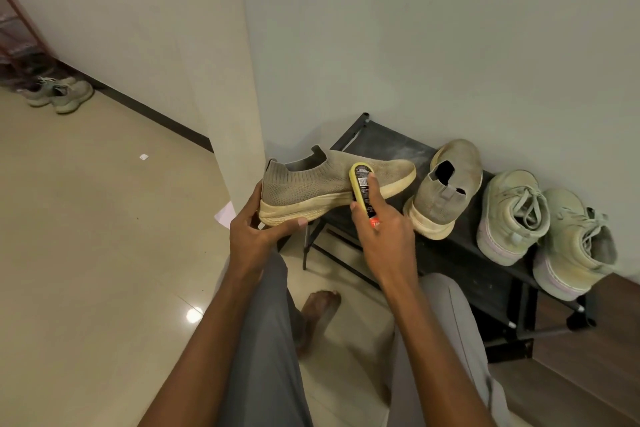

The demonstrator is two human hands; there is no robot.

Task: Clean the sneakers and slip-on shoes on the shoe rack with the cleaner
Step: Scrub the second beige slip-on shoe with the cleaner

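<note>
My left hand [256,230] grips a grey-beige knit slip-on shoe [311,184] by the heel end of its cream sole, holding it sideways in the air with the toe pointing right. My right hand [384,236] holds the cleaner [362,189], a yellow applicator with a black label, pressed against the shoe's side near the middle. The second slip-on shoe [446,187] stands on the black shoe rack [460,263], heel toward me. To its right on the rack sit two pale green lace-up sneakers [512,215] [575,246].
The rack stands against the wall on the right, beside a wall corner. Another pair of sneakers [60,95] lies on the tiled floor far left near a reddish rack [20,42]. My legs in grey trousers and a bare foot [318,312] are below.
</note>
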